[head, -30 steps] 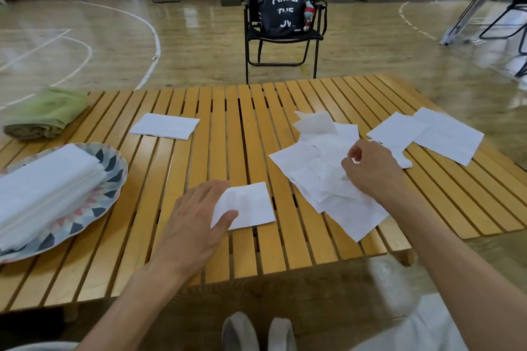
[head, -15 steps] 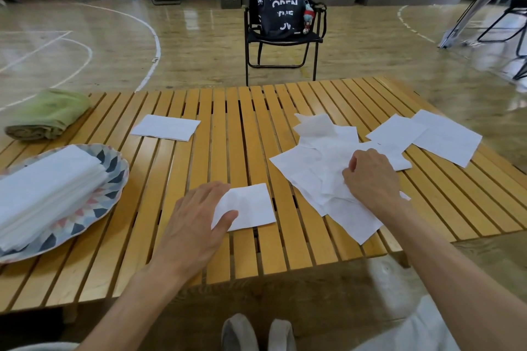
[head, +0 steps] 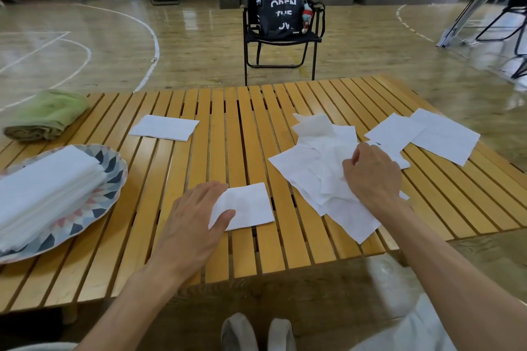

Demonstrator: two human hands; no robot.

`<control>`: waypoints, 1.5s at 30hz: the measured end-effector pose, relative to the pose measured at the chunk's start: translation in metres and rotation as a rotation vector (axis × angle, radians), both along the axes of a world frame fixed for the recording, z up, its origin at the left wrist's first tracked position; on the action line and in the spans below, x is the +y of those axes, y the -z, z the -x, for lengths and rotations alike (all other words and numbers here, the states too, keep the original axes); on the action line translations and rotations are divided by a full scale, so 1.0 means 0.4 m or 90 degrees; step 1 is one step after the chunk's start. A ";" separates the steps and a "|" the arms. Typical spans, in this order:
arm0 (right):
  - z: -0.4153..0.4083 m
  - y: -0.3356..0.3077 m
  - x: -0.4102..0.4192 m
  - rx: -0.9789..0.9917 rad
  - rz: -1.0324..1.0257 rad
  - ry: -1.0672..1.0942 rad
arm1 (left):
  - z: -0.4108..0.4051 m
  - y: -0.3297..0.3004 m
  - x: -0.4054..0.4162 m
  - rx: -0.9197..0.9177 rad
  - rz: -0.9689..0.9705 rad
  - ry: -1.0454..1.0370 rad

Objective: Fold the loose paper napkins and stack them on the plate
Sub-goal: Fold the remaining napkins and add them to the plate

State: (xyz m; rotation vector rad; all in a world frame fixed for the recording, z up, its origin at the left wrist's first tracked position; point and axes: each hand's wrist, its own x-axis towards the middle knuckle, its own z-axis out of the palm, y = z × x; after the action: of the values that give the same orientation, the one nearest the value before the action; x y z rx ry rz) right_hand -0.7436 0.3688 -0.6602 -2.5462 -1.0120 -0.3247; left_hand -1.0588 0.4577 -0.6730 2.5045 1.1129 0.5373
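Here the left hand [head: 196,218] lies flat on the worktop [head: 251,128], fingers straight, with thumb and fingertips resting on the left edge of a small folded napkin [head: 245,206]. The rest of that napkin lies just right of the hand, flat on the slats.

The right hand [head: 370,177] sits to the right of it, knuckles up and fingers curled down into a loose pile [head: 322,168] of unfolded napkins. It seems to be pinching one sheet from the top, though the fingertips are hidden behind the hand, so which sheet it grips cannot be told. The pile spreads out to the left of this hand, beyond it and back toward the near edge under the wrist.

Beyond and to the right of the right hand lie two flat sheets [head: 422,137], overlapping each other, the nearer one touching the pile. Beyond the left hand, well apart from it, lies another folded napkin [head: 164,128].

To the left of the left hand stands the plate [head: 109,177], patterned at the rim, bearing a stack [head: 45,188] of folded napkins. Beyond the plate lies a rolled green towel [head: 45,114].

Past the far edge of the worktop stands a black chair [head: 281,37] with a backpack [head: 281,6] on its seat.
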 end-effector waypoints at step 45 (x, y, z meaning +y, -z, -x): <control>0.257 -0.103 -0.011 0.865 -0.215 -0.393 | -0.003 -0.112 -0.007 -0.531 0.442 -0.072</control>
State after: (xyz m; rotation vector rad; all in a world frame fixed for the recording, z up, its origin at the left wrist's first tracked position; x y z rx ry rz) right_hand -0.8465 0.3642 -0.6192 -1.4200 -0.9029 1.1270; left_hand -1.0578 0.4551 -0.6281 1.4033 0.8785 0.9145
